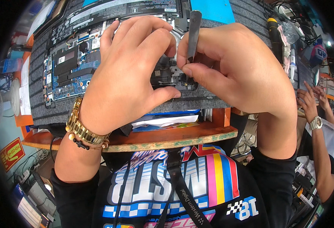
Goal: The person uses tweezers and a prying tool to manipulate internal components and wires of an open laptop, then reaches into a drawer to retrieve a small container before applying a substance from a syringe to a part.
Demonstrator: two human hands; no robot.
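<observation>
An opened laptop (73, 60) lies in front of me with its blue circuit board and black battery (110, 17) exposed. My left hand (127, 68) rests over the middle of it, palm down, fingers bent and thumb apart, with nothing visibly held. My right hand (227, 64) pinches a dark flat metal tool, apparently tweezers (194, 32), between thumb and fingers. Its broad end points up and away. The tip is hidden by my fingers, close above the laptop's right corner. Black parts (161, 74) of the laptop show between my two hands.
A ribbed grey mat (208, 100) lies under the laptop, with a blue sheet (216, 9) at the back. Below the wooden table edge (167, 142), a shelf holds papers (167, 121). A yellow-black screwdriver (274, 34) lies at right; another person's hands (309, 100) are beyond.
</observation>
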